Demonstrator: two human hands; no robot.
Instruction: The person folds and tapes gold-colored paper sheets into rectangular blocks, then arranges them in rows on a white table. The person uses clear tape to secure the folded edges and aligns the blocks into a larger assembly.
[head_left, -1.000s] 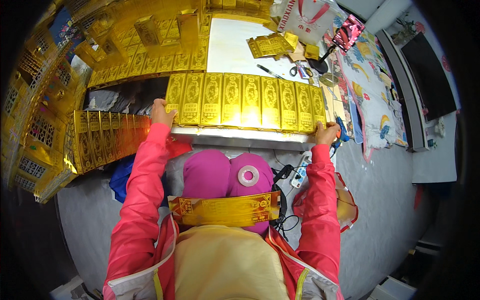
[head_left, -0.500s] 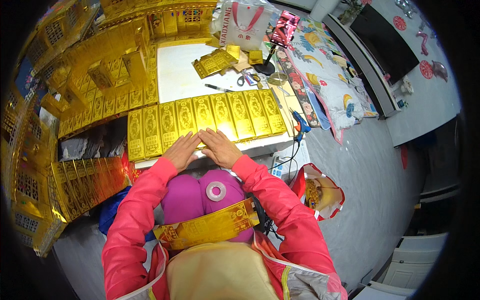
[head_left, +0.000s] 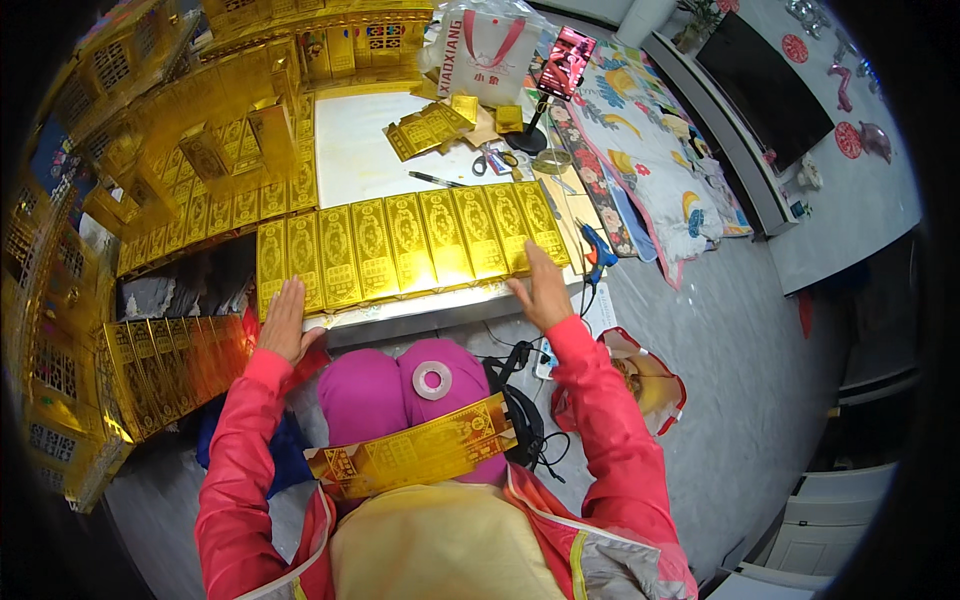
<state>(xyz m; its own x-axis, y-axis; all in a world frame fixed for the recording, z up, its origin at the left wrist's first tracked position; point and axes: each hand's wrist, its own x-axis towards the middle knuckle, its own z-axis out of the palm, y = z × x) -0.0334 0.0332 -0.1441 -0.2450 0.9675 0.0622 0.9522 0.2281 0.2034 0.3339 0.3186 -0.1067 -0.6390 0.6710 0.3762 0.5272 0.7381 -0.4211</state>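
A row of embossed gold foil boxes (head_left: 410, 245) lies side by side between and just beyond the hands, near the front edge of the white tabletop (head_left: 352, 135). The left hand (head_left: 285, 322) is open, its straight fingers on the near edge at the row's left end. The right hand (head_left: 543, 287) is open too, fingers over the right end and thumb near the front edge; neither is closed round anything, and how hard they press cannot be told.

Uneven pressure from the hands could skew the row or part the boxes, if they are joined only lightly. A hard push might dent the thin-looking foil, and a pull inward could bring the row over the front edge.

Just right of the right hand, a blue glue gun (head_left: 598, 255) sits close to the row's end; its cord could catch that sleeve. Nearer the body than the hands, a tape roll (head_left: 432, 395) rests on the thigh and could slide off if the legs shift, while a gold foil strip (head_left: 410, 450) spans the lap. Beyond the hands, a pen (head_left: 436, 179), scissors (head_left: 480, 164) and folded gold sheets (head_left: 428, 130) crowd the space behind the row. Left of the left hand stand more gold panels (head_left: 165, 365), limiting sideways room.
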